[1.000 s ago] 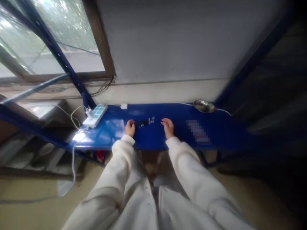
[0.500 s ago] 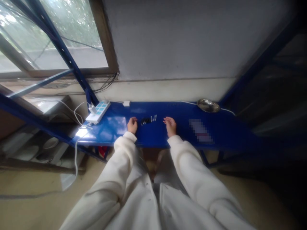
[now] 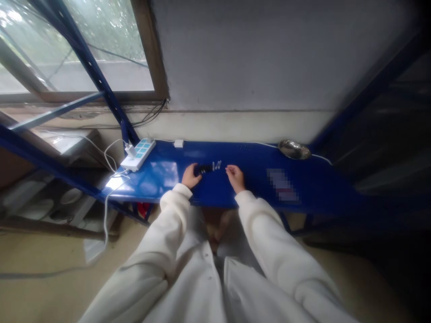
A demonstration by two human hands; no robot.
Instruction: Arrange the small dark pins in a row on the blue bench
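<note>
– Left hand [image 3: 191,176] has slid right, up to the row of small dark pieces [image 3: 205,169], and the right hand [image 3: 236,177] has edged in a bit from the other side.

– Gripping anything?

– Can't tell tbh. Left thumb and fingers are parted around the row's left end, but they partly hide it, so I can't say if they touch. Right fingers are curled with the tips close together, just beside the clear pieces [image 3: 217,165] at the other end. Can't see if something's pinched in there, too blurry.

– Where's the row?

– Roughly midway between the front and back edges of the blue surface [image 3: 212,194]. Too small to make out what the pieces are.

– Rest of it?

– Power strip [image 3: 138,154] along the left edge, shiny metal thing [image 3: 294,149] by the back edge toward the right, pixelated patch [image 3: 283,185] nearer the front. Surface's right end fades into dark.
</note>
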